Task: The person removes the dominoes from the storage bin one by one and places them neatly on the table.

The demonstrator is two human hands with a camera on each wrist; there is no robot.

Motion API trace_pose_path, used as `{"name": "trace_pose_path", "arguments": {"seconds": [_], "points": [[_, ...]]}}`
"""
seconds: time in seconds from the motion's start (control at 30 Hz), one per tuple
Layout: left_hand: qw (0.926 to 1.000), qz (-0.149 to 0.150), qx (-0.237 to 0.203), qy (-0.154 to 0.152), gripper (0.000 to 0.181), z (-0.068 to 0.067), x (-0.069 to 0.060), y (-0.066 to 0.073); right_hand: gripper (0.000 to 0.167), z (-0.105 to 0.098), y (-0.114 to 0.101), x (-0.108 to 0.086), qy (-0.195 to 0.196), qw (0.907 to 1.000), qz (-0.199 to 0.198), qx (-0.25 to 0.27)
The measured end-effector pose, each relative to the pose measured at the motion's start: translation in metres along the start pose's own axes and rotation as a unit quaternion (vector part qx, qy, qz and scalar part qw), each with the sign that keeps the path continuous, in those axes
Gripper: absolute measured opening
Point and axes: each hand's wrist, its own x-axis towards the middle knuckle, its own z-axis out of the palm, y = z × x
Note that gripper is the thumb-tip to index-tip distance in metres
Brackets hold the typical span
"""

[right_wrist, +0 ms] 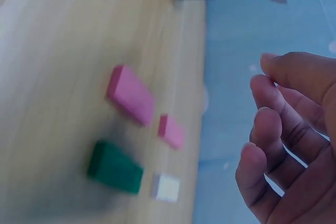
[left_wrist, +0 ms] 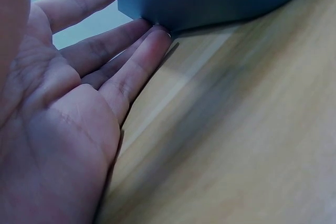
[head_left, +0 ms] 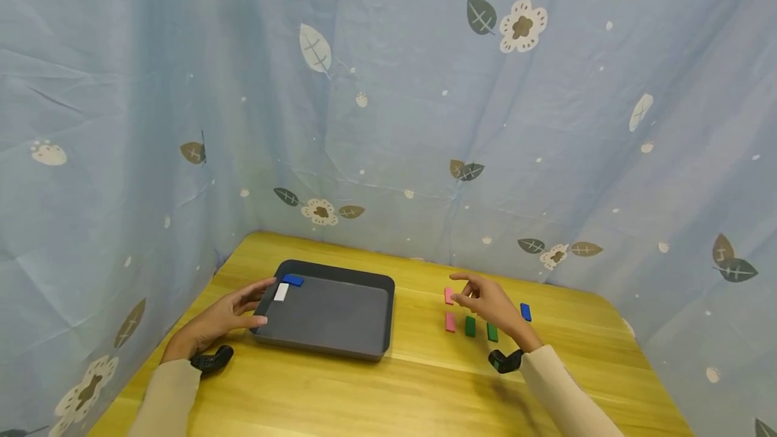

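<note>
A dark grey rectangular tray (head_left: 330, 315) lies on the table, with a blue block (head_left: 293, 280) and a white block (head_left: 281, 292) in its far left corner. My left hand (head_left: 224, 315) rests against the tray's left side, its fingers (left_wrist: 142, 56) extended to the outer wall. My right hand (head_left: 488, 302) hovers over several small flat blocks, fingers loosely bent, holding nothing. Below it are a far pink block (head_left: 448, 295), a near pink block (head_left: 450, 322) and two green blocks, one (head_left: 470, 326) left of the other (head_left: 492, 332). The right wrist view also shows a white block (right_wrist: 167, 187).
Another blue block (head_left: 525, 312) lies right of the right hand. The yellow wooden table (head_left: 340, 390) ends at a patterned blue curtain (head_left: 388, 120) at the back and sides. Dark wrist devices sit on both wrists.
</note>
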Motion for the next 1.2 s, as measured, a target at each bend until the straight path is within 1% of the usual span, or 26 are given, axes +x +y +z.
{"name": "trace_pose_path", "arguments": {"seconds": [0.1, 0.3, 0.4, 0.53, 0.63, 0.7, 0.83, 0.97, 1.2], "points": [[1.0, 0.002, 0.001, 0.0, 0.08, -0.001, 0.0, 0.0, 0.044, 0.005, -0.013, 0.01, -0.006, 0.9999, -0.015, -0.005], [1.0, -0.006, 0.001, -0.005, 0.08, 0.0, -0.002, 0.001, 0.043, 0.015, -0.038, 0.027, -0.014, 0.9991, -0.037, -0.015], [0.9999, -0.012, 0.0, 0.001, 0.08, 0.001, -0.002, 0.003, 0.043, 0.021, -0.048, 0.036, -0.017, 0.9986, -0.051, -0.002], [0.9999, -0.016, -0.002, -0.005, 0.081, 0.004, -0.001, 0.004, 0.042, 0.029, -0.059, 0.045, -0.026, 0.9974, -0.064, 0.023], [0.9998, -0.016, -0.007, -0.007, 0.082, 0.005, 0.0, 0.001, 0.04, 0.039, -0.065, 0.051, -0.036, 0.9961, -0.071, 0.038], [0.9998, -0.016, -0.011, -0.002, 0.081, 0.004, 0.0, -0.001, 0.039, 0.046, -0.07, 0.057, -0.04, 0.9951, -0.078, 0.045], [0.9999, -0.005, -0.01, -0.001, 0.081, 0.001, -0.002, -0.003, 0.038, 0.061, -0.083, 0.071, -0.041, 0.9935, -0.096, 0.046], [0.9999, -0.006, -0.008, -0.003, 0.081, -0.002, -0.004, -0.002, 0.039, 0.076, -0.099, 0.083, -0.061, 0.991, -0.111, 0.044], [1.0, -0.002, 0.005, -0.002, 0.08, -0.001, -0.003, 0.003, 0.041, 0.101, -0.119, 0.098, -0.081, 0.9887, -0.114, 0.052]]}}
